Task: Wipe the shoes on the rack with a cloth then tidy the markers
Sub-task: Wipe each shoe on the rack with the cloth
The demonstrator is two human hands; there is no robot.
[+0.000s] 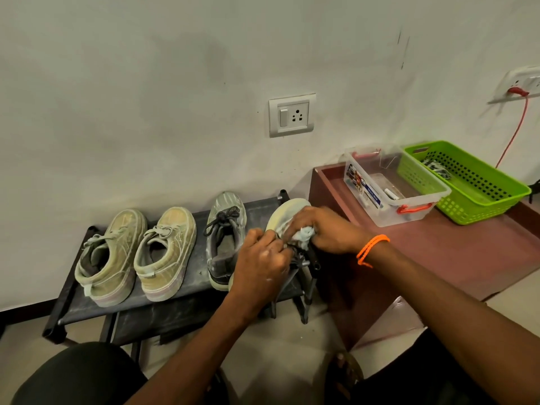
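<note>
Rack (181, 290): dark matt fabric shelf, metal tubes. Olive shoes (137, 252): dusty matt canvas. Cloth (302, 233): pale, crumpled. Box (391, 188): clear glossy plastic. Basket (467, 182): green perforated plastic. Table (438, 258): smooth reddish-brown wood-look surface.

Four shoes (163, 252) on rack (73, 305); table (438, 252) right

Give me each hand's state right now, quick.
Left hand: fingers curled, gripping the rightmost shoe on the rack.
Right hand: fingers curled round the cloth, pressing it on that shoe.
</note>
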